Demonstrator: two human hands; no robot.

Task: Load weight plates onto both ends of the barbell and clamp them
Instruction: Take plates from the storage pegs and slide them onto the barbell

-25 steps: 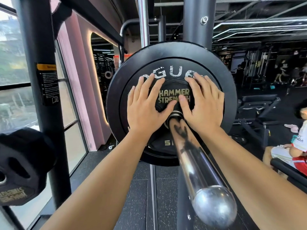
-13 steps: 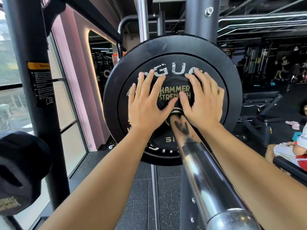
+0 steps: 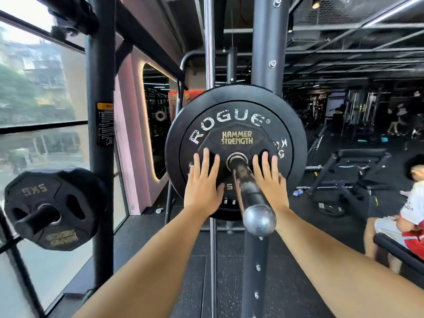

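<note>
A chrome barbell sleeve (image 3: 249,189) points toward me, its rounded end cap low in the middle. Two black plates sit on it: a large Rogue plate (image 3: 229,99) behind and a small Hammer Strength plate (image 3: 237,140) in front. My left hand (image 3: 203,187) lies flat on the small plate left of the sleeve, fingers straight. My right hand (image 3: 269,182) lies flat on the plate to the right of the sleeve. No clamp is visible on the sleeve.
A 5 kg plate (image 3: 55,207) hangs on a storage peg at the left beside a black rack post (image 3: 101,134) and windows. Rack uprights (image 3: 267,42) rise behind the plates. A bench (image 3: 358,171) stands at the right, and a seated person (image 3: 410,210) is at the right edge.
Both hands have slid down from the upper part of the small plate to either side of the sleeve. The view has pulled back, so the plates look farther away.
</note>
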